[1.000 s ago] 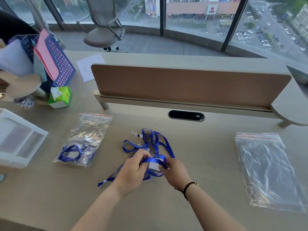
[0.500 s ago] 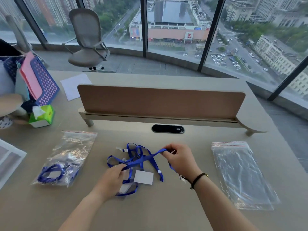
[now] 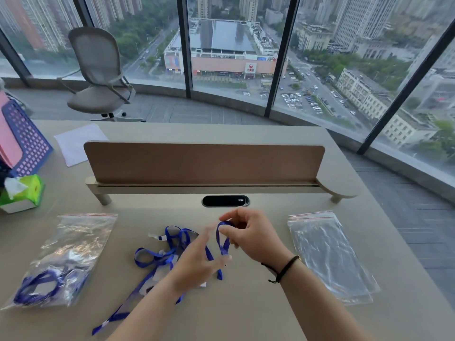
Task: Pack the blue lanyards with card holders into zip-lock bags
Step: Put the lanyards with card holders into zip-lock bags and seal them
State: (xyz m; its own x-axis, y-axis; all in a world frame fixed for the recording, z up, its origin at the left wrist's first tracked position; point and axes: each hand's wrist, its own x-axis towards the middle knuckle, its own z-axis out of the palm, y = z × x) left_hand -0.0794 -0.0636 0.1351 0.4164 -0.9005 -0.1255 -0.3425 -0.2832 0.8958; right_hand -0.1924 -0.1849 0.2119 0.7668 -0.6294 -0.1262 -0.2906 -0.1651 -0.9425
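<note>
A tangle of blue lanyards [image 3: 157, 257] with clear card holders lies on the desk in front of me. My right hand [image 3: 251, 235] pinches a loop of one blue lanyard strap [image 3: 222, 238] and holds it raised above the desk. My left hand [image 3: 199, 263] hovers blurred over the pile, fingers spread, touching the hanging strap near its lower end. A zip-lock bag [image 3: 66, 259] on the left holds a coiled blue lanyard. Empty zip-lock bags [image 3: 327, 254] lie flat in a stack on the right.
A brown divider panel [image 3: 204, 163] crosses the desk behind the work area, with a black cable grommet [image 3: 225, 201] before it. A green tissue box [image 3: 24, 193], a blue-and-pink basket [image 3: 22, 143] and a white sheet [image 3: 78, 142] sit at left. An office chair [image 3: 101, 75] stands by the windows.
My right hand has lifted a lanyard loop up and toward the divider. My left hand let go of the pile and opened, moving right. The camera tilted upward.
</note>
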